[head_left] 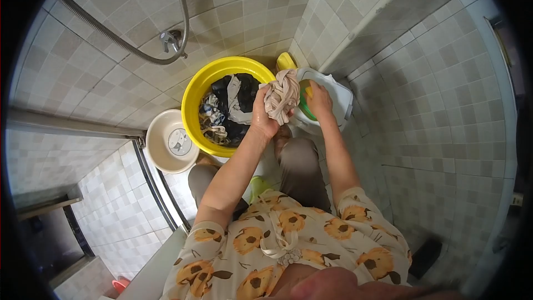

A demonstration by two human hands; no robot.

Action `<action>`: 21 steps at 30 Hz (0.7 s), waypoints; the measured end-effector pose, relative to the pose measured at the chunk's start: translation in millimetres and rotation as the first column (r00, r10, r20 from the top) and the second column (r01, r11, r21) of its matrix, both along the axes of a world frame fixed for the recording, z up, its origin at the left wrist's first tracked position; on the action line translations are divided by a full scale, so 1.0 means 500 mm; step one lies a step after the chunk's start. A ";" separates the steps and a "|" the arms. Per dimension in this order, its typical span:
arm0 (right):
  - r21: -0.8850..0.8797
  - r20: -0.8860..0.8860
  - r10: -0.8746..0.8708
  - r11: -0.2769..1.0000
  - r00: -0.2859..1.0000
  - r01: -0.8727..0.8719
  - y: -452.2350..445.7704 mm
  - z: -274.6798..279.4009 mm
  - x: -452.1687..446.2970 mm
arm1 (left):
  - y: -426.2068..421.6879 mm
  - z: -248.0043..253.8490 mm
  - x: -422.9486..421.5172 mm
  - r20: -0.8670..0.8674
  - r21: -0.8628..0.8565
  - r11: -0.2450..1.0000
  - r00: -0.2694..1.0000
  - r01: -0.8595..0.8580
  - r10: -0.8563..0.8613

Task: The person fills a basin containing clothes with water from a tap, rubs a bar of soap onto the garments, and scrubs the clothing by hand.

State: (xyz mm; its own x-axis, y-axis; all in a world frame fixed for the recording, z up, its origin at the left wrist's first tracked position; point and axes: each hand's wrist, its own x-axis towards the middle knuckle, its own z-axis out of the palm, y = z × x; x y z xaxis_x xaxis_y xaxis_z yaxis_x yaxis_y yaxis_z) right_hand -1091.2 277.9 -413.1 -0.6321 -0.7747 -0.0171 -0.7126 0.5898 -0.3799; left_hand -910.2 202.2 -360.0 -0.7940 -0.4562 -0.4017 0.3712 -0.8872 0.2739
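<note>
A bunched, twisted beige cloth (282, 95) is in my left hand (264, 112), its fingers wrapped round the cloth above the right rim of a yellow tub (191, 105). Dark, grey and patterned clothes (236, 103) lie inside that tub. My right hand (319, 101) is at a green and yellow object (306, 99) over a white container (340, 91) to the right. Its fingers point down and are partly hidden, so what they hold cannot be made out.
A cream basin (158, 144) with a printed base stands left of the tub. Behind the tub is a yellow object (285, 61) in the corner. A shower hose (119, 41) hangs at the upper left. Tiled walls rise around, and a door track (158, 189) runs along the left.
</note>
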 end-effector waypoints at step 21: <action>-0.551 0.824 0.490 0.812 0.285 0.195 -0.278 0.034 0.313 | -0.142 -0.095 0.277 0.035 -0.010 0.971 0.970 -0.240 0.240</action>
State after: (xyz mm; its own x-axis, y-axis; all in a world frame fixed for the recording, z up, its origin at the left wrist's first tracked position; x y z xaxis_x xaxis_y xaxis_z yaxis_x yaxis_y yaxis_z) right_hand -934.7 139.1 -395.9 -0.3154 -0.9440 -0.0963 0.2687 0.0085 -0.9632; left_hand -771.8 131.3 -407.5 -0.6462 -0.6342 -0.4245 0.5629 -0.7717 0.2960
